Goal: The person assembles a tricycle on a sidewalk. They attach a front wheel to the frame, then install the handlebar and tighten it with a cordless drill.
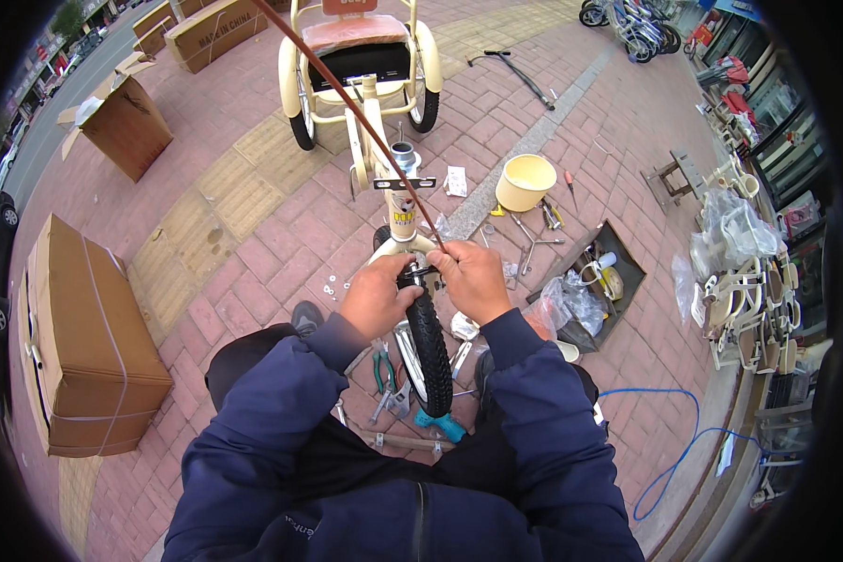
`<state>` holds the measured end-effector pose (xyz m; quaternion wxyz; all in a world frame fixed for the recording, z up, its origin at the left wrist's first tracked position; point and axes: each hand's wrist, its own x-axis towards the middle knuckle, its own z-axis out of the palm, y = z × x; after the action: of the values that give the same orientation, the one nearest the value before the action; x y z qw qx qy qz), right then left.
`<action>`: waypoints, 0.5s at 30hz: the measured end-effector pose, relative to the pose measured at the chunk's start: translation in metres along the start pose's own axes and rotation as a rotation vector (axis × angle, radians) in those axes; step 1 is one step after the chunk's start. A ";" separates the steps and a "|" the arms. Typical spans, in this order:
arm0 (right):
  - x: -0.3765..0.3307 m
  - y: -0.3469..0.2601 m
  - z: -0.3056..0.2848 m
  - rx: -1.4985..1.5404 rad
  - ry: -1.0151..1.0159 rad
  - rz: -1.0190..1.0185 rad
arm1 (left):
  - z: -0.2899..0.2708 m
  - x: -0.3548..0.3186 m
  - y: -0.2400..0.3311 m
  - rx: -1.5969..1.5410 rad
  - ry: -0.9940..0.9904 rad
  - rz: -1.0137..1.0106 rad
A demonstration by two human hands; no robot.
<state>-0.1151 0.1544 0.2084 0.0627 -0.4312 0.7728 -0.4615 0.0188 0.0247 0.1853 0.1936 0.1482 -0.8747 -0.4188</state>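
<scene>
2-handed work at 1 cream metal tricycle fork (403,245) above 1 black knobby tyre (431,347) | left hand (377,293): curled against 1 small black fitting (418,274), grasp unclear | right hand (474,281): bent at 1 thin brown rod's (328,80) lower end, grasp impossible to tell | nearby: 1 round cream bucket (523,197)

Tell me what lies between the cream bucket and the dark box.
In the head view, a three-armed wrench and some small tools lie between the bucket and the box.
</scene>
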 end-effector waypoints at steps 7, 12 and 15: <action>0.017 0.003 0.001 -0.004 -0.066 0.056 | 0.000 0.004 0.002 0.129 0.149 -0.093; 0.025 0.000 0.003 0.019 -0.058 0.057 | -0.009 0.022 0.001 0.077 0.108 -0.023; 0.026 -0.003 0.001 -0.005 -0.077 0.099 | -0.013 0.029 0.001 -0.048 -0.042 -0.184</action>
<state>-0.1285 0.1346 0.2181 0.1138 -0.4102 0.7914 -0.4388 -0.0006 0.0044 0.2003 0.1395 0.2146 -0.8509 -0.4588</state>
